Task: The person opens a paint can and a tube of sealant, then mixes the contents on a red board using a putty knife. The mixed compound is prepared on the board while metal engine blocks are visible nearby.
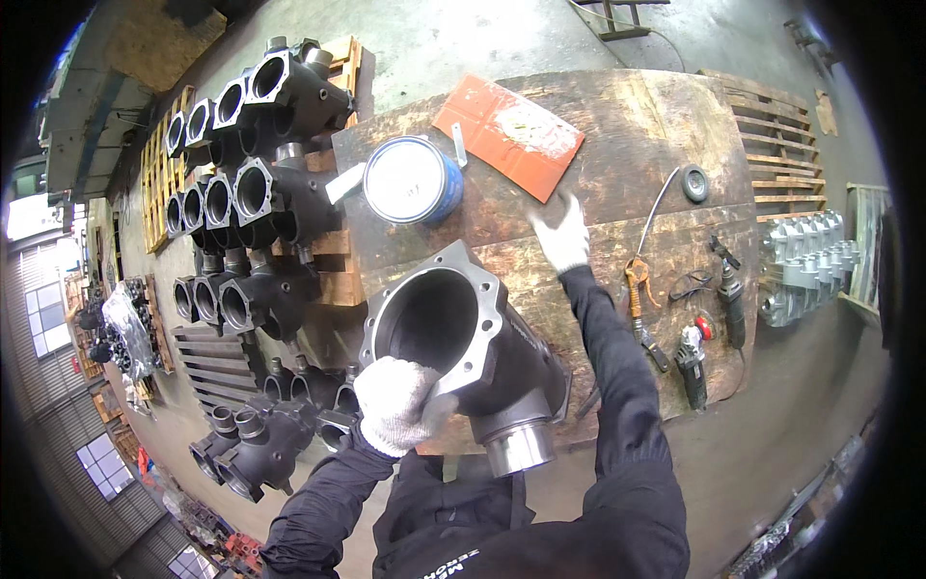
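Observation:
A large black cast valve body (506, 362) lies on the worn wooden table, its machined flange (470, 270) and round bore facing up. My left hand (395, 405), in a white knit glove, is closed at the flange's lower left edge. A blurred pale patch shows beside its fingers; what it grips cannot be made out. My right hand (561, 236), also gloved, reaches past the casting with thumb and fingers apart and slightly blurred. Nearest to it is an orange-red board (511, 135) smeared with pale paste. A thin metal strip (459, 145) stands between that board and a blue can (413, 180).
On the table's right side lie an orange-handled air gun (637, 280), an angle grinder (692, 367), another power tool (731, 307) and a small black wheel (694, 183). Rows of black castings (256, 193) stand on pallets at left. Silvery castings (805, 261) sit beyond the right edge.

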`<state>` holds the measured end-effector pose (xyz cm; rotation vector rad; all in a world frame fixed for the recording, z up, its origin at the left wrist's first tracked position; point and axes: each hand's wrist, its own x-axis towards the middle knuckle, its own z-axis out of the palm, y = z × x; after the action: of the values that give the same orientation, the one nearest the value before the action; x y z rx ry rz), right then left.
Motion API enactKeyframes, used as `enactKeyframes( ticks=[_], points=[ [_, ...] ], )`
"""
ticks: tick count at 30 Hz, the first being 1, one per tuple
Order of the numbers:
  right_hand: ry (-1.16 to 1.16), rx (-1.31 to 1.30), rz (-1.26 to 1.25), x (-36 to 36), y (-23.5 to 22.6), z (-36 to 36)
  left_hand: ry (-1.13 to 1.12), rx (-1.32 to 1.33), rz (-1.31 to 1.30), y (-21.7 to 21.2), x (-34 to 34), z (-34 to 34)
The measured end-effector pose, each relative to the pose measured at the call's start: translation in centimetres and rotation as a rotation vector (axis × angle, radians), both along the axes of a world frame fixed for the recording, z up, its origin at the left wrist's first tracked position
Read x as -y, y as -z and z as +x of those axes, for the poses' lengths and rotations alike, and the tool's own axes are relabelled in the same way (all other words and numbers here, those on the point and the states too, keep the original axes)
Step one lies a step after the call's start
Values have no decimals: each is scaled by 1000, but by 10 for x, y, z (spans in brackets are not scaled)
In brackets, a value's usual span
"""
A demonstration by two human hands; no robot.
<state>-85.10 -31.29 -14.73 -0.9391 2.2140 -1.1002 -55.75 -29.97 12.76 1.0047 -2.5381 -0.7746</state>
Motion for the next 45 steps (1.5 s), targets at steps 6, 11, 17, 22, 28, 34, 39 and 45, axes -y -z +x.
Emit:
enactKeyframes(
  ticks=[6,11,17,22,28,34,39,45],
  points=[
    [-107,5,334,-92,-19,-3,-54,-13,-47,3,-3,-1],
    [-272,-174,480,-9,-9,-40,-39,-49,-62,4,-4,-3],
    [-353,-405,539,86,6,-62,-34,-21,-3,2,-1,0],
    [-412,-474,691,136,12,-82,13,10,6,-2,3,0],
    [-468,-483,780,152,14,-84,27,25,76,-8,6,-1],
    [-482,-509,756,152,17,-86,26,19,57,-7,6,-2],
    [-420,-483,717,147,17,-85,33,25,59,-7,7,-1],
    [-239,-345,834,115,2,-64,31,18,68,-7,7,0]
  ],
)
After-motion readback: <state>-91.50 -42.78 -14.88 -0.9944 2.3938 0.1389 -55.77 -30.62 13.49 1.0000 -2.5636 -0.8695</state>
